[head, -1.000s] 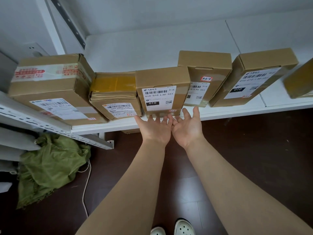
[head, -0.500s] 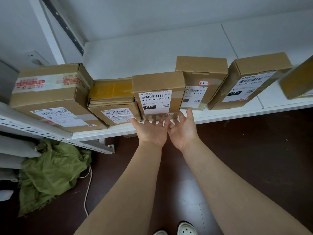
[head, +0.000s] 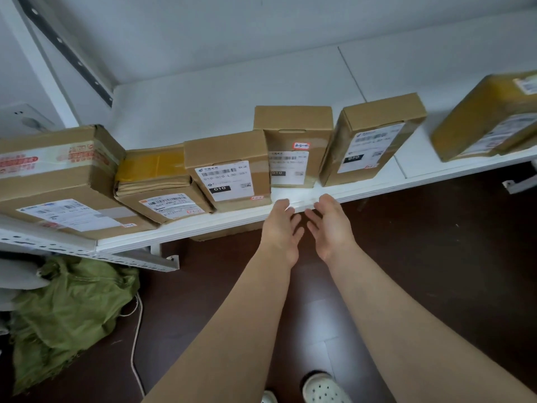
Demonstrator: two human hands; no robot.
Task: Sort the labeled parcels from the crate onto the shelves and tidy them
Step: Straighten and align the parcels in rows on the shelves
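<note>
Hovering left hand (head: 280,228) and right hand (head: 329,225) side by side at the front edge of the shelf (head: 305,82) — fingers loosely spread, gripping nothing. Not managing to tell whether the left fingertips are touching that edge.

Pointing both hands at the bare strip in front of the set-back box (head: 293,132), standing nearer the back edge than its neighbours.

Counting six cardboard parcels along the shelf, labels facing front:
- Big box (head: 58,175) sitting at the left end.
- Taped flat box (head: 157,181) pressing against it.
- 010-labelled box (head: 229,170) touching the flat one, just left of the hands.
- Angled box (head: 369,138) standing just right of the set-back one.
- Yellow-taped box (head: 488,117) lying well apart toward the right end — blurred.

Noting green sack (head: 66,309) and white cord (head: 135,344) lying on the dark floor (head: 436,257) below the shelf's left end. Catching pale shoes (head: 322,388) at the bottom of the view.
</note>
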